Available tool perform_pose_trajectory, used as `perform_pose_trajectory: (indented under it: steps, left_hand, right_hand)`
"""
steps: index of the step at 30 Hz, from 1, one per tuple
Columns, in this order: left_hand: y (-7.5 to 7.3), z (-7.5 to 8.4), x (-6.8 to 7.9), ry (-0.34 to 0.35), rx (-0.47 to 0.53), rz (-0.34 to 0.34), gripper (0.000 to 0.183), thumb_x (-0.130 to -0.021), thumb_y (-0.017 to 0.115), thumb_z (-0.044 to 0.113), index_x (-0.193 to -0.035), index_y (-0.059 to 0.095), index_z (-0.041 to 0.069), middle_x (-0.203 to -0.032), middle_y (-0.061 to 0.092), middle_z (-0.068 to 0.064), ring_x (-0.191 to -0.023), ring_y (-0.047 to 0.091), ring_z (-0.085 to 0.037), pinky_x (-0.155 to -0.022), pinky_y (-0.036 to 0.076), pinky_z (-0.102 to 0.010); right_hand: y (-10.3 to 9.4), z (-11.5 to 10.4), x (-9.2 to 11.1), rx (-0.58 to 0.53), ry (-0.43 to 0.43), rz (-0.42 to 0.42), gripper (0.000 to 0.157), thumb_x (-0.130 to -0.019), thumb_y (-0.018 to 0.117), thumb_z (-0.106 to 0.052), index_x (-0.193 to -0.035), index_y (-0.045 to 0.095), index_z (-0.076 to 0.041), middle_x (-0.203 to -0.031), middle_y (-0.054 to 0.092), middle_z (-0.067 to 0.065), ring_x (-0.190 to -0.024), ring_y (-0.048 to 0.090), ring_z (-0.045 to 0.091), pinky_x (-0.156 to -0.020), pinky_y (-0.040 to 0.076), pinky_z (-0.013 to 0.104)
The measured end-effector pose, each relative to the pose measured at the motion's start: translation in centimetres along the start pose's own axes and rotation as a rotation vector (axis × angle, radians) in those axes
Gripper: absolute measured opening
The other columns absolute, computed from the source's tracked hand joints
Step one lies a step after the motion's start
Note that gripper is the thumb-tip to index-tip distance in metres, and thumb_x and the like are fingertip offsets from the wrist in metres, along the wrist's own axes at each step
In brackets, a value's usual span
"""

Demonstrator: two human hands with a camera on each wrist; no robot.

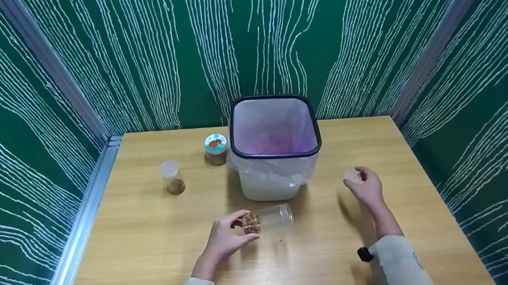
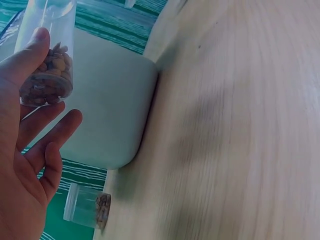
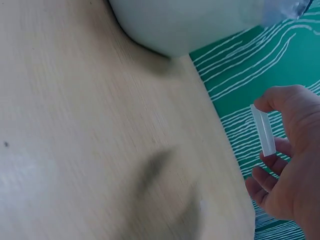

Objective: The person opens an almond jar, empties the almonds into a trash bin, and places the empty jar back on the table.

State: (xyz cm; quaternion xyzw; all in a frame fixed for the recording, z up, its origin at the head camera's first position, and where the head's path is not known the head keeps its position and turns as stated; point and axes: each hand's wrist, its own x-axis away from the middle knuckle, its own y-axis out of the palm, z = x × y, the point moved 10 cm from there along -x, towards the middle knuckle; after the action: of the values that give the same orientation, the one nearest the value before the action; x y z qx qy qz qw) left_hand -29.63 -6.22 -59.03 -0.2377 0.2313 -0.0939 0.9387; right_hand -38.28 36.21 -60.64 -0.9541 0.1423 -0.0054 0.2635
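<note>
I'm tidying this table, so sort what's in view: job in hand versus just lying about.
Job in hand:
open jar of brown pieces, in the left hand
frosted lid, in the right hand
bag-lined bin, perhaps, being close by

Apparently just lying about:
frosted-lidded jar
jar with green-and-white top

Legible text: none. Printed label (image 1: 215, 142) noted on the lid of the small round jar (image 1: 216, 158), which stands on the bench (image 1: 152, 247) just left of the bin (image 1: 268, 189) in head view: orange-red picture on white, green along the lower edge, tiny marks above; characters too small to read. Right sleeve (image 1: 398, 264): faint dark marking (image 1: 418, 261) near outer edge, unreadable.
</note>
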Motion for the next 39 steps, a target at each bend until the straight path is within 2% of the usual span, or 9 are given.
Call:
perform_pose_trajectory:
  steps: [6,18,22,26,29,34,39]
  left_hand:
    - [0.2,-0.1,0.1,-0.023,-0.014,-0.011,0.065,-0.066,0.087,0.043,-0.118,0.068,0.01,-0.101,0.069,0.003,-0.083,0.063,-0.012,-0.073,0.055,-0.037]
    - [0.8,-0.1,0.1,-0.053,-0.038,-0.024,0.062,-0.066,0.086,0.047,-0.118,0.068,0.018,-0.097,0.069,0.005,-0.08,0.063,-0.014,-0.072,0.054,-0.038]
    - [1.2,-0.2,0.2,-0.07,-0.025,-0.037,0.06,-0.066,0.088,0.041,-0.118,0.068,0.018,-0.097,0.069,0.007,-0.079,0.062,-0.012,-0.072,0.054,-0.039]
    - [1.5,-0.1,0.1,-0.075,-0.021,-0.043,0.059,-0.066,0.089,0.035,-0.118,0.068,0.017,-0.098,0.069,0.007,-0.081,0.062,-0.012,-0.072,0.054,-0.036]
    - [1.6,0.0,0.0,-0.074,-0.025,-0.042,0.059,-0.066,0.089,0.038,-0.118,0.068,0.018,-0.098,0.068,0.007,-0.082,0.062,-0.011,-0.072,0.054,-0.032]
    - [1.8,-0.2,0.2,-0.075,-0.011,-0.046,0.065,-0.067,0.086,0.045,-0.119,0.067,0.012,-0.102,0.069,0.004,-0.083,0.062,-0.012,-0.073,0.054,-0.031]
    - [1.5,-0.3,0.2,-0.076,-0.002,-0.038,0.064,-0.067,0.087,0.042,-0.119,0.067,0.011,-0.101,0.069,0.003,-0.081,0.063,-0.012,-0.072,0.055,-0.032]
  right_hand:
    - [0.2,0.4,-2.1,0.055,0.022,-0.038,0.06,-0.086,0.069,-0.015,-0.135,0.045,0.009,-0.129,0.046,0.03,-0.12,0.043,0.041,-0.102,0.036,0.05]
    - [0.8,2.5,-4.9,0.097,0.14,-0.128,0.067,-0.087,0.072,-0.026,-0.137,0.043,0.007,-0.134,0.042,0.029,-0.118,0.042,0.038,-0.095,0.041,0.047]
    - [1.2,2.8,-5.3,0.111,0.162,-0.164,0.067,-0.087,0.071,-0.022,-0.138,0.041,0.008,-0.134,0.042,0.031,-0.115,0.045,0.038,-0.093,0.043,0.046]
    - [1.5,3.3,-5.6,0.12,0.199,-0.198,0.067,-0.087,0.072,-0.02,-0.139,0.039,0.008,-0.135,0.042,0.031,-0.115,0.045,0.037,-0.094,0.043,0.046]
    - [2.0,4.1,-5.7,0.105,0.248,-0.241,0.069,-0.087,0.071,-0.021,-0.14,0.037,0.007,-0.137,0.041,0.03,-0.119,0.044,0.038,-0.098,0.041,0.048]
    - [2.3,5.6,-5.6,0.087,0.34,-0.292,0.072,-0.089,0.07,-0.025,-0.143,0.033,0.004,-0.142,0.037,0.028,-0.128,0.037,0.04,-0.105,0.034,0.052]
    - [2.7,6.3,-5.5,0.089,0.357,-0.296,0.073,-0.088,0.07,-0.028,-0.143,0.033,0.003,-0.144,0.035,0.029,-0.131,0.034,0.042,-0.106,0.032,0.054]
